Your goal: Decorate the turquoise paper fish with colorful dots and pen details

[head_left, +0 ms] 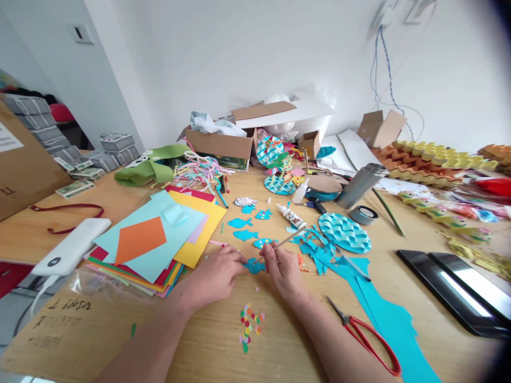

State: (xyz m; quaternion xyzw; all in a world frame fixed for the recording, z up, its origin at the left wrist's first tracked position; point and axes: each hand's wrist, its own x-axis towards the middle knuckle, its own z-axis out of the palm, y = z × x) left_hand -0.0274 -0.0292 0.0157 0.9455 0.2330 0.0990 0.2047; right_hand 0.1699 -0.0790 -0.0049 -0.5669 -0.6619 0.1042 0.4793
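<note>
My right hand (285, 271) pinches a thin stick (290, 237), whose lower tip reaches down to a blue paper fish (255, 265) on the table. The fingers of my left hand (217, 274) are curled together, with the fingertips holding that fish at its left edge. Just beyond lie several more blue paper fish (245, 234), some with white spots. A small white glue bottle (291, 216) rests on its side behind my right hand. Nearer to me is a scatter of small coloured paper dots (248, 323).
Red-handled scissors (371, 340) and blue paper scraps (383, 303) lie to the right, near a black tablet-like device (451, 292). Coloured paper sheets (159, 239) and a white power bank (72, 247) are left. A steel flask (361, 185) and cardboard box (219, 143) stand behind.
</note>
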